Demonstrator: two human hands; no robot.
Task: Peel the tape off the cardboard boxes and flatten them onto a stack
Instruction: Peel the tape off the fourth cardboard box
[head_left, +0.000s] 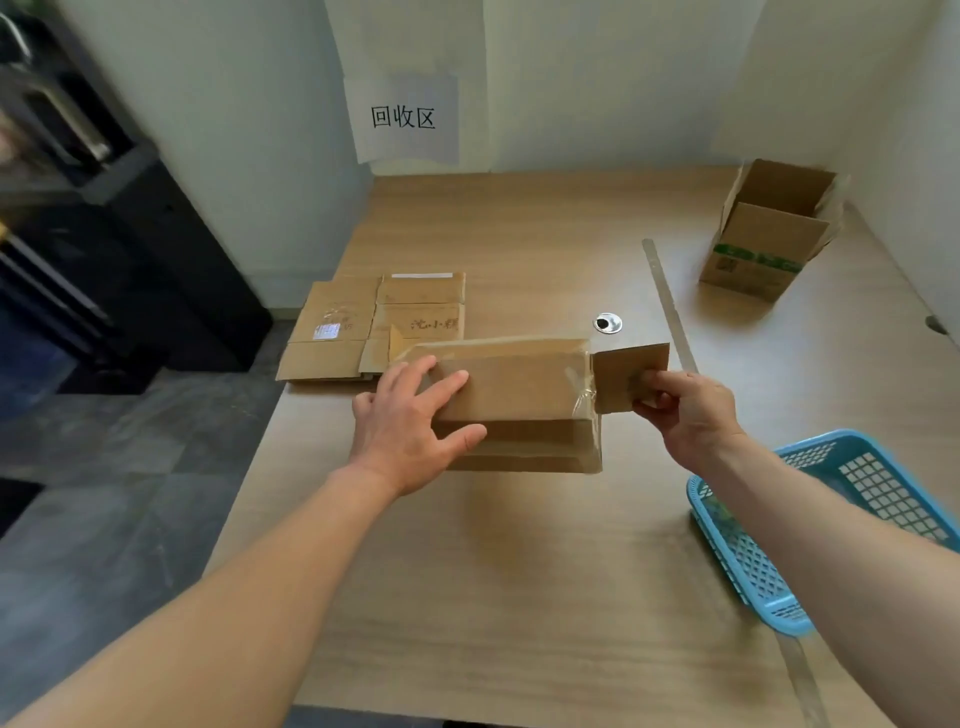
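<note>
A long brown cardboard box (524, 395) lies in the middle of the wooden table (493, 597), with clear tape (582, 384) across its right end. My left hand (410, 421) rests on the box's left end, fingers spread over its top. My right hand (680, 410) pinches the box's right end flap (623, 371), which stands out to the right. A stack of flattened boxes (363, 325) lies at the table's far left edge. An upright open box (763, 234) with green print stands at the far right.
A blue plastic basket (769, 577) sits at the table's right edge under my right forearm. A round metal cable grommet (607, 323) lies behind the box. A loose strip of clear tape (667, 301) lies on the table. A paper sign (402, 117) hangs on the wall.
</note>
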